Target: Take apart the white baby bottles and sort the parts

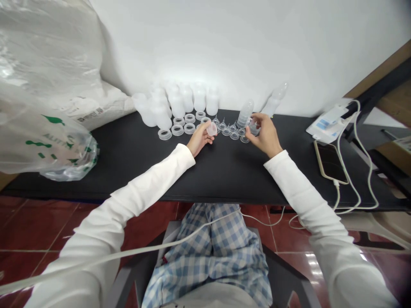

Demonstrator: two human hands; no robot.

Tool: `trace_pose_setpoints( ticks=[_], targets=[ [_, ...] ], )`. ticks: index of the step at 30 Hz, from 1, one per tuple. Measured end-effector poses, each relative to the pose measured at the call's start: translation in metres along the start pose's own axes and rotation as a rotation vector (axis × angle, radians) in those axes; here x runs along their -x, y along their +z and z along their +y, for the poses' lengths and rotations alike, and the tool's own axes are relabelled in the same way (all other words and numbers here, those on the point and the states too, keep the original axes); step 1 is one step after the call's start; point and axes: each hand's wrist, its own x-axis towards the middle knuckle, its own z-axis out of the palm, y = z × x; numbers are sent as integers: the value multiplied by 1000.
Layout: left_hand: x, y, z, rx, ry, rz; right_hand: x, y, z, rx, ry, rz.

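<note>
1. Pinching a translucent collar (212, 128) in my left hand (201, 140): thumb and fingers close on it, apparently at the side so the opening is unobstructed.
2. My right hand (266, 136) curls narrowly at a clear piece (253, 127). I cannot tell whether it is gripped or merely touched; the fingers hide part of it.
3. Between the hands, clear teats (226, 131) sit in a cluster, most with tips upward; the broad flange probably serves as a steady base.
4. Left of and beyond my left hand, loose rings (177, 129) lie flat in rows, likely so none rolls and each can be picked singly.
5. Behind those rings, frosted bottles (176, 102) stand grouped near the wall, presumably to keep the front surface free.
6. Just beyond my right hand, clear covers (245, 113) form an upright column, seemingly nested to save room.
7. Farther behind it, one capped bottle (275, 99) stands apart, perhaps to avoid mixing.
</note>
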Motion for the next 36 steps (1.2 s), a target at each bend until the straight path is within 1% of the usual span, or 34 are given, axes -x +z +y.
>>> trace_pose_setpoints(
  ticks=[3,6,9,11,13,16,18,20,22,24,27,30,33,36],
  targets=[
    [-3,-3,-4,-14,93,27,2,2,-3,-70,6,-47],
    [-9,-10,-11,-75,199,50,2,2,-12,-102,-29,-156],
    [-16,-20,-19,-211,303,41,1,0,-22,-87,-60,-274],
    [-19,-27,-23,-365,382,2,0,-1,-26,-64,-79,-344],
    [-19,-33,-24,-565,478,-47,0,-1,-27,-33,-105,-402],
    [-13,-37,-20,-891,603,-99,0,1,-27,50,-161,-449],
    [-9,-37,-15,-1097,637,-101,0,2,-27,124,-203,-465],
    [-6,-37,-11,-1275,643,-77,0,2,-27,191,-234,-478],
    [-4,-38,-7,-1404,642,-41,0,2,-27,235,-243,-488],
    [-4,-39,-4,-1483,650,-5,1,2,-28,253,-236,-493],
    [-4,-41,-1,-1565,670,28,2,2,-31,234,-202,-477],
    [-3,-40,0,-1611,681,31,3,3,-31,207,-123,-397],
    [-3,-39,0,-1633,693,52,3,2,-20,215,9,-244],
    [-5,-41,-3,-1640,696,69,3,-2,4,249,159,-21]
  ],
)
